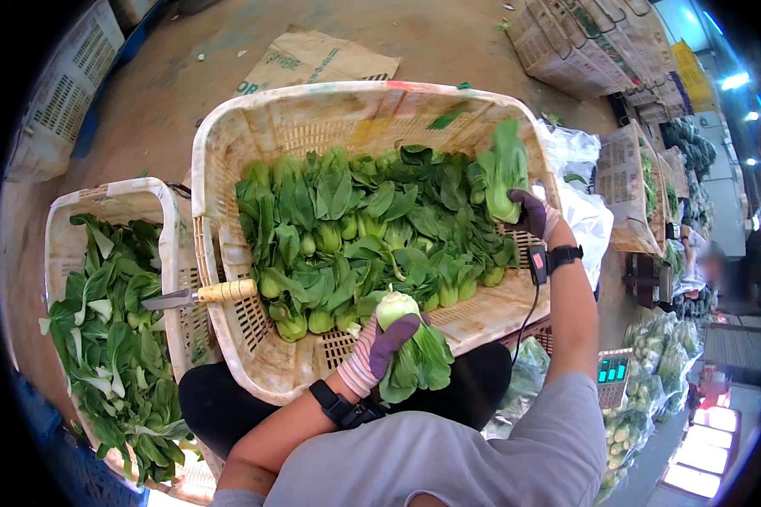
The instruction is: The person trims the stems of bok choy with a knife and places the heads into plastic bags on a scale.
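A large white plastic crate (368,95) stands before me, lined with rows of green bok choy (330,209). My left hand (387,342), in a striped glove with purple fingers, grips a bok choy head (418,364) by its stem end, over the crate's near rim, leaves pointing down. At the crate's right side my right hand (533,212), gloved alike, holds another bok choy head (504,171) by its base, leaves up. A knife with a wooden handle (225,291) rests across the crate's left rim, its blade pointing left.
A second crate (165,253) on the left is heaped with loose leaves (111,336). Plastic bags (583,215) lie right of the large crate. Flattened cardboard (317,57) is on the floor beyond. A digital scale display (612,371) and bagged vegetables (647,355) are at the right.
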Action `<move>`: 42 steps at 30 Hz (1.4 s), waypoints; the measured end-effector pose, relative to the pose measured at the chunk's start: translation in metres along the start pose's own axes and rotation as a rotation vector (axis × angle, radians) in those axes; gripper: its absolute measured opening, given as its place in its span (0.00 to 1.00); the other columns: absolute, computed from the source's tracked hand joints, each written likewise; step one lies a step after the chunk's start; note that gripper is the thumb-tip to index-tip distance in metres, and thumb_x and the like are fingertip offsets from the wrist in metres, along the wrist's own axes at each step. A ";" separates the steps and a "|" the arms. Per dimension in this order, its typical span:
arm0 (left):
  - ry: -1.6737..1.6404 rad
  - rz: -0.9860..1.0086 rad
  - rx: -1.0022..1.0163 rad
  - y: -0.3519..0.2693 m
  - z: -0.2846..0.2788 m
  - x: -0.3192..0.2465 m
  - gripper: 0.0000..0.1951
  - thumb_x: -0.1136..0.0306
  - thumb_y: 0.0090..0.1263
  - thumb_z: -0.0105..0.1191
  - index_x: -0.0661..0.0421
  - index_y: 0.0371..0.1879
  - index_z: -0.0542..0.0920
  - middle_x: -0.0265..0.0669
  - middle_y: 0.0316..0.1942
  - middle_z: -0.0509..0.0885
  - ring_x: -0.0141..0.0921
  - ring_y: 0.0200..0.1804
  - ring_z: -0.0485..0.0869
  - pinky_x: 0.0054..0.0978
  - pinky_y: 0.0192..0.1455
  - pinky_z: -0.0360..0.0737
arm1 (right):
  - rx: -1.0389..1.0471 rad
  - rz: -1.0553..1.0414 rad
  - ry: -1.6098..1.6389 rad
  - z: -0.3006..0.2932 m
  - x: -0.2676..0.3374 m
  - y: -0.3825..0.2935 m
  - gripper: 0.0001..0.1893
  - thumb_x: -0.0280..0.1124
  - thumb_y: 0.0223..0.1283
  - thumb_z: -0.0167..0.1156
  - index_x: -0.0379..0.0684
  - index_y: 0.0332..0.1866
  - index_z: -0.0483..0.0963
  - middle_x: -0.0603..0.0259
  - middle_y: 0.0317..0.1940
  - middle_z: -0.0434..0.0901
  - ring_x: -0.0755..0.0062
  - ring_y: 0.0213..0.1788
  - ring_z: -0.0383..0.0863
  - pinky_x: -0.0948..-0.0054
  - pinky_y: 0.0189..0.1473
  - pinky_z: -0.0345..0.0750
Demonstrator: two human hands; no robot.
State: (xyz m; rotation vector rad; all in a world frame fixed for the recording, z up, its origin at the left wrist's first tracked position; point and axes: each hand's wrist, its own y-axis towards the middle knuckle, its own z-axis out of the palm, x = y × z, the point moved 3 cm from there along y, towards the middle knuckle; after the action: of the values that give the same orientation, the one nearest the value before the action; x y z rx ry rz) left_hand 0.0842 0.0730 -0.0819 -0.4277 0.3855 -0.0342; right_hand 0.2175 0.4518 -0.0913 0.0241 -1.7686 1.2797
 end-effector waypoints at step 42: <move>-0.244 0.559 0.079 -0.242 -0.049 -0.082 0.37 0.35 0.64 0.47 0.58 0.58 0.72 0.43 0.52 0.79 0.38 0.51 0.79 0.38 0.56 0.77 | 0.569 -1.352 -1.004 0.415 0.046 -0.329 0.39 0.23 0.45 0.68 0.41 0.67 0.61 0.54 0.64 0.66 0.62 0.68 0.63 0.62 0.67 0.61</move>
State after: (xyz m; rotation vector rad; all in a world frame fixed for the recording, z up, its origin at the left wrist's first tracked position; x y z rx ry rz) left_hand 0.0021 -0.1575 0.0058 -0.2311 0.2509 0.5402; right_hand 0.0825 0.0080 0.1685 2.0738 -1.3944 0.6163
